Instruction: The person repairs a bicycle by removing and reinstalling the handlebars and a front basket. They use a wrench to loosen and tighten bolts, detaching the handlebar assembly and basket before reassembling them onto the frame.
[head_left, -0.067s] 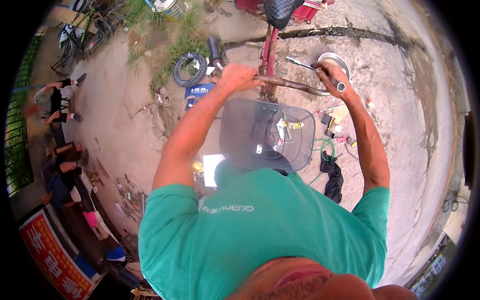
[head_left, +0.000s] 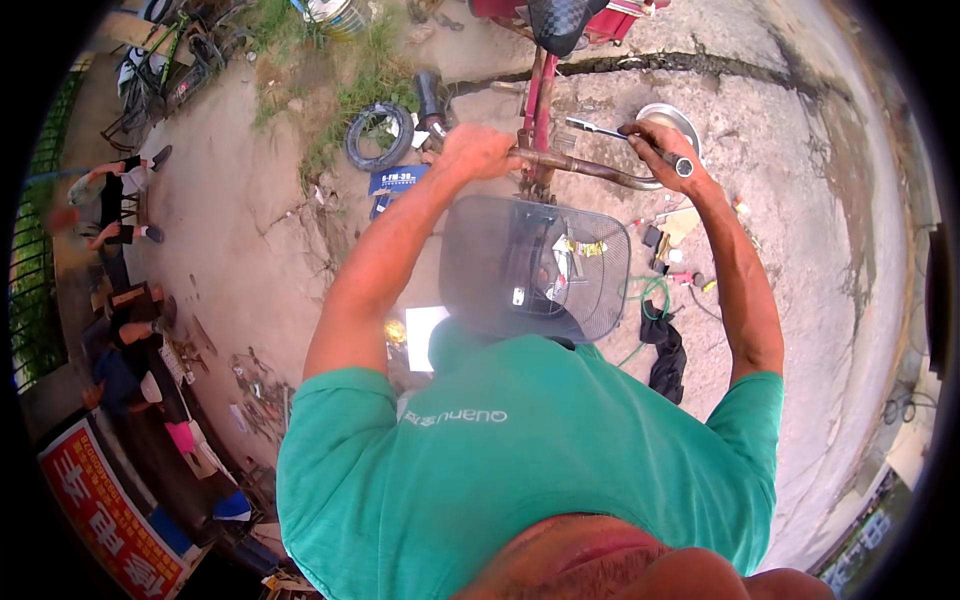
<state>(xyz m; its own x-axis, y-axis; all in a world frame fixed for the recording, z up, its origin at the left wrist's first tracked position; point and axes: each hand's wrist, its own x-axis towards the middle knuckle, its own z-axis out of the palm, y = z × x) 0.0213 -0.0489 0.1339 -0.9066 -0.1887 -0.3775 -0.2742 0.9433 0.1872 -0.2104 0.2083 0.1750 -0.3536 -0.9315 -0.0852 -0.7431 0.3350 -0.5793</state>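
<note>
My left hand (head_left: 478,152) is closed around the left part of a worn, rusty bicycle handlebar (head_left: 575,165). A black grip (head_left: 428,95) shows beyond it on that side. My right hand (head_left: 662,152) is at the bare right end of the bar, its fingers closed on a slim silver wrench-like tool (head_left: 597,127) that points left, above the bar. The open tube end shows by this wrist; whether the palm also rests on the bar I cannot tell. A dark mesh basket (head_left: 622,262) hangs below the handlebar, with papers and a yellow packet visible through it.
Ahead are the black saddle (head_left: 558,25) and red frame (head_left: 540,95). A coiled tyre (head_left: 380,137) and blue box (head_left: 398,180) lie left. Right are a round metal basin (head_left: 683,122), green cord (head_left: 655,297) and black cloth (head_left: 666,355). People (head_left: 120,200) sit far left.
My right hand and the wrench-like tool have shifted very slightly left. My left hand keeps its hold on the handlebar.
</note>
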